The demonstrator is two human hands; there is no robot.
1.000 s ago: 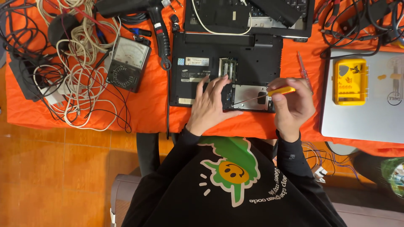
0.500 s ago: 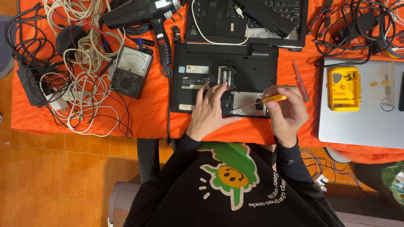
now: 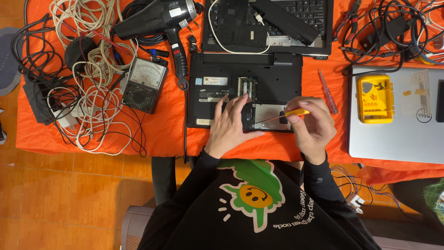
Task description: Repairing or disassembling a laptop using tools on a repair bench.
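Our right hand (image 3: pixel 312 127) pinches a yellow-handled screwdriver (image 3: pixel 282 115), fingers closed round it, tip on the silver bay of the upturned black laptop (image 3: pixel 245 88). Our left hand (image 3: pixel 230 125) lies flat, fingers spread, on that laptop, holding nothing. A meter (image 3: pixel 144 84) sits left on the orange surface (image 3: pixel 162 134).

Yellow-handled screwdriver (image 3: pixel 289 114) points into the upturned, opened black laptop (image 3: pixel 277 78).

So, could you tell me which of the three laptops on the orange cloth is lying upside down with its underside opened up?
The black laptop in the middle, under both hands, lies bottom-up with open bays. The rear laptop shows its keyboard; the silver laptop is closed.
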